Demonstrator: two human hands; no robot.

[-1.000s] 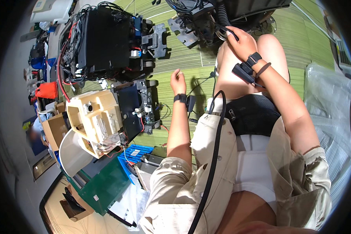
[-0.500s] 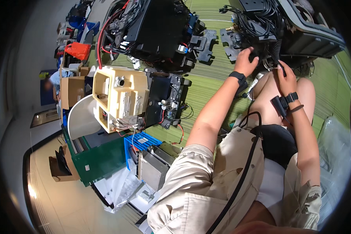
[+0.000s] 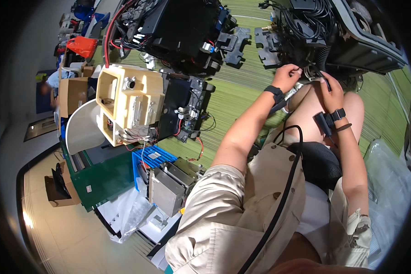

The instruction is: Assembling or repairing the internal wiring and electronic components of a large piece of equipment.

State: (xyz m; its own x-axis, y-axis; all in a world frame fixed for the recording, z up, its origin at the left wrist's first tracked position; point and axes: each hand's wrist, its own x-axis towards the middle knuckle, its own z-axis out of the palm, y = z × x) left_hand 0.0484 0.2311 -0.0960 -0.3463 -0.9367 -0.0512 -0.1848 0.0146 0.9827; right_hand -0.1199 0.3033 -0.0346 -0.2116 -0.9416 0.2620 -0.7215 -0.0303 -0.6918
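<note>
In front of my knees stands an opened dark machine with a grey-rimmed housing (image 3: 365, 55) and a tangle of black cables (image 3: 306, 27). My left hand (image 3: 285, 78) is at its near side, thumb and fingertips pinched together; what lies between them is too small to make out. Close to its right, my right hand (image 3: 332, 91) is closed on a black cable (image 3: 325, 81), whose end sticks out between thumb and fingers. A ribbed black hose (image 3: 323, 57) runs down just beyond the right hand. Dark metal bracket plates (image 3: 267, 48) lie left of the cables.
Another black machine (image 3: 180, 32) stands to the far left, with a cream-coloured plastic housing (image 3: 116, 109) nearer. Left of me are a green case (image 3: 109, 180), a blue crate (image 3: 153, 157) and a grey metal box (image 3: 166, 192). Clear plastic wrap (image 3: 386, 182) lies at right. Cardboard boxes (image 3: 73, 96) stand behind.
My left hand has drawn back slightly toward me, and its fingertips have come together in a pinch. The right hand keeps hold of the black cable. The whole view has shifted a little.
</note>
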